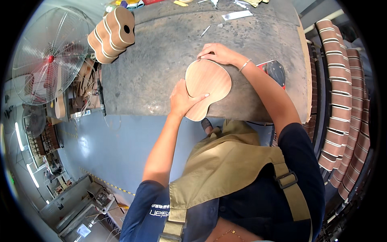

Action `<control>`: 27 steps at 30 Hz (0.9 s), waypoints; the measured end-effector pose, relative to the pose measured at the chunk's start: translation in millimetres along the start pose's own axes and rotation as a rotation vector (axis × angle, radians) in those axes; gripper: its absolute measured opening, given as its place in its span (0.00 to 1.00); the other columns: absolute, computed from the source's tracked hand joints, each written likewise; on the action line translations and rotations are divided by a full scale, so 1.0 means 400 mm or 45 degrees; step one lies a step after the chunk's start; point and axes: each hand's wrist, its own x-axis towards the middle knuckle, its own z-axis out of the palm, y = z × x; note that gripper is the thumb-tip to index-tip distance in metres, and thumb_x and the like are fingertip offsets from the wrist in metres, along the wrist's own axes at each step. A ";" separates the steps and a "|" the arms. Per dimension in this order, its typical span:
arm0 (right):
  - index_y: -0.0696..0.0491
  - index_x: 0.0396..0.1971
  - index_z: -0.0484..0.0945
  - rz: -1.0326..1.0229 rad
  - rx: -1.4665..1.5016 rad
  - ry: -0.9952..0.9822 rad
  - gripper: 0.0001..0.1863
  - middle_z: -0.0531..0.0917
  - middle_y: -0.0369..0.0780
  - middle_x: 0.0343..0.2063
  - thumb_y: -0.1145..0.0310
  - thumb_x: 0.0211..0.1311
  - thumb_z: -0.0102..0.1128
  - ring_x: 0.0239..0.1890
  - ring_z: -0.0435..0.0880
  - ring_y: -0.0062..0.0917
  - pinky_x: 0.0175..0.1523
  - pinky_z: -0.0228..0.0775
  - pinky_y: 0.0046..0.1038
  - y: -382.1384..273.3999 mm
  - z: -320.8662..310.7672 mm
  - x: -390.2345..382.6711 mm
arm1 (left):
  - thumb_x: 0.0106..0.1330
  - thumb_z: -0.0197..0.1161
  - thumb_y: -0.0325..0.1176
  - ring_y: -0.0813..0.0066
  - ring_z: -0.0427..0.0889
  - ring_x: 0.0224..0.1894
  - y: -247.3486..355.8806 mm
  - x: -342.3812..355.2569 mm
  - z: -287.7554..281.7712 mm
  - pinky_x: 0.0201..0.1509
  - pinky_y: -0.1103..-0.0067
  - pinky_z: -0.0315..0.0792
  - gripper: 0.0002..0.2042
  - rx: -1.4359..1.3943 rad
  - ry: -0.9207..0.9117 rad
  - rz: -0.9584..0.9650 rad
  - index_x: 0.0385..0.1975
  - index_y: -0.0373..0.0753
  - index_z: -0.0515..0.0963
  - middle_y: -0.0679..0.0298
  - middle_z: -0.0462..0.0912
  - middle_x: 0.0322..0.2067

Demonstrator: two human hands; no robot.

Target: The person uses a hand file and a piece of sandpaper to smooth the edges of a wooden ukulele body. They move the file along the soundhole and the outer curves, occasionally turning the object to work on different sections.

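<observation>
A small wooden ukulele body (209, 78), pale and figure-eight shaped, is tilted over the near edge of the workbench, its flat face up. My left hand (182, 99) grips it at the waist on the left, the thumb lying across the face and the other fingers down along the side. At the far end of the body, my right hand (219, 54) is closed, with bent fingers pressed at the rim. A small brownish bit shows beneath those fingertips, too small to name. A bracelet circles the right wrist.
The dark workbench (161, 44) carries stacked ukulele bodies (113, 34) at far left and a red-and-black sander (275, 72) on the right. A caged fan (51, 59) stands left. Racks of striped bodies (340, 92) line the right side.
</observation>
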 end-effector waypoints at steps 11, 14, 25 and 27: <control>0.51 0.54 0.89 0.344 0.033 0.491 0.13 0.77 0.37 0.30 0.66 0.76 0.63 0.33 0.75 0.22 0.41 0.67 0.26 -0.040 0.107 -0.326 | 0.42 0.83 0.66 0.50 0.85 0.50 0.012 0.006 0.011 0.55 0.59 0.77 0.41 -0.044 0.012 -0.109 0.42 0.35 0.79 0.50 0.86 0.43; 0.51 0.54 0.89 0.479 0.090 0.889 0.13 0.76 0.36 0.29 0.68 0.76 0.63 0.32 0.73 0.18 0.39 0.66 0.24 -0.100 0.234 -0.391 | 0.49 0.81 0.63 0.51 0.87 0.49 0.013 -0.003 0.006 0.55 0.61 0.78 0.39 -0.018 0.043 -0.058 0.45 0.32 0.79 0.48 0.87 0.45; 0.48 0.50 0.91 0.720 0.006 1.636 0.11 0.77 0.38 0.32 0.66 0.75 0.64 0.33 0.78 0.24 0.41 0.71 0.26 -0.252 0.548 -0.311 | 0.54 0.76 0.68 0.46 0.85 0.47 0.000 0.000 0.008 0.54 0.57 0.77 0.38 -0.029 0.027 0.007 0.39 0.32 0.76 0.45 0.85 0.43; 0.48 0.50 0.90 0.705 -0.027 1.600 0.10 0.77 0.38 0.32 0.67 0.75 0.64 0.33 0.78 0.25 0.41 0.72 0.27 -0.253 0.554 -0.314 | 0.55 0.75 0.69 0.44 0.85 0.48 -0.008 0.001 0.014 0.54 0.57 0.77 0.39 0.012 0.042 0.021 0.39 0.32 0.76 0.44 0.85 0.43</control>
